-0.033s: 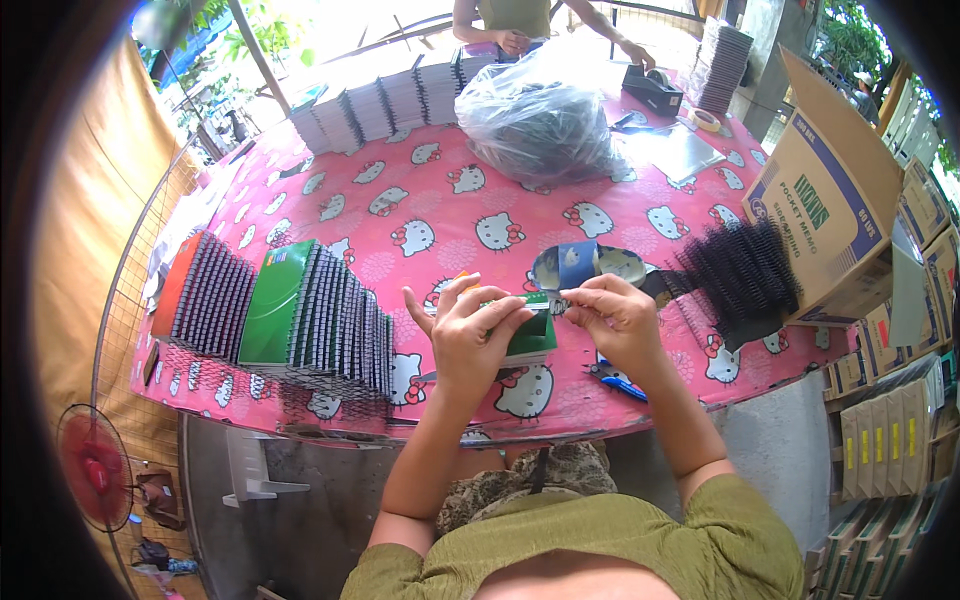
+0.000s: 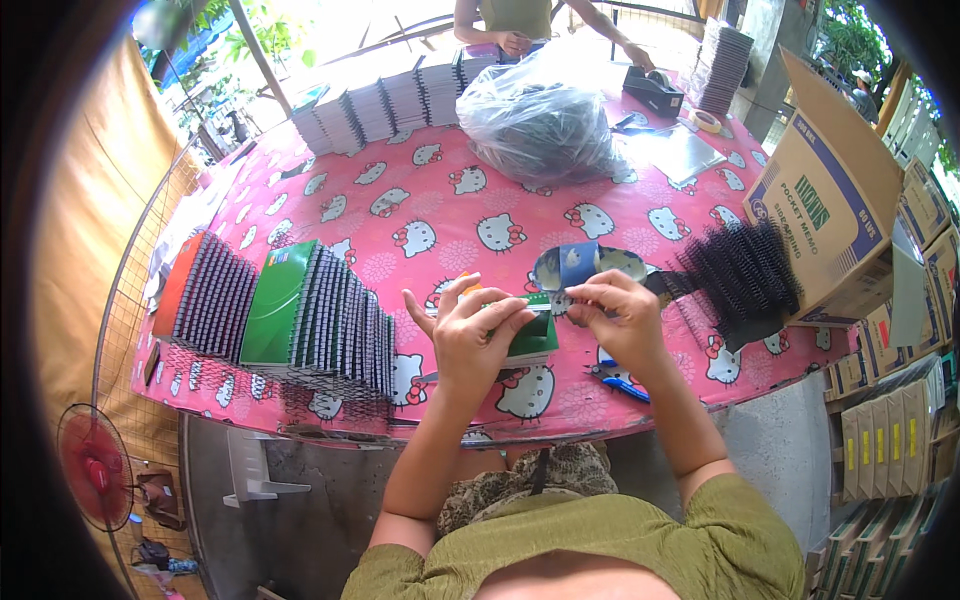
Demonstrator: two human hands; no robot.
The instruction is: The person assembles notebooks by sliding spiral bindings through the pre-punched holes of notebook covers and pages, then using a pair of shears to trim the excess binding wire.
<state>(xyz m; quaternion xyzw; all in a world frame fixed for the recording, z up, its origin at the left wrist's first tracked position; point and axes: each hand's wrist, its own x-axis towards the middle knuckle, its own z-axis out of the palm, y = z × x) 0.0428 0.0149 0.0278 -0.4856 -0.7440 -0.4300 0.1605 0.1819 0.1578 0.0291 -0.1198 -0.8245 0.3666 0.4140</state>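
Note:
A small green notebook (image 2: 532, 338) lies near the table's front edge. My left hand (image 2: 475, 335) is closed on its left side, thumb and index finger pressed at the top edge and the other fingers raised. Just right of that edge my right hand (image 2: 612, 308) makes a pinch; whatever sits between its fingertips is too small to make out. Behind the right fingertips is an oval dish-like thing (image 2: 578, 265) with a blue band. Blue-handled pliers (image 2: 618, 380) rest below my right hand. An orange item (image 2: 467, 284) shows partly behind my left fingers.
Stacks of spiral-bound green notebooks (image 2: 275, 305) and orange ones (image 2: 180, 290) stand at left. Black spiral coils (image 2: 740, 275) are heaped at right beside an open cardboard box (image 2: 825, 195). Farther back are a filled plastic bag (image 2: 540, 120), a tape dispenser (image 2: 653, 92) and another person's hand (image 2: 637, 57).
My right hand has shifted very slightly at the notebook's edge. My left hand keeps its place on the notebook.

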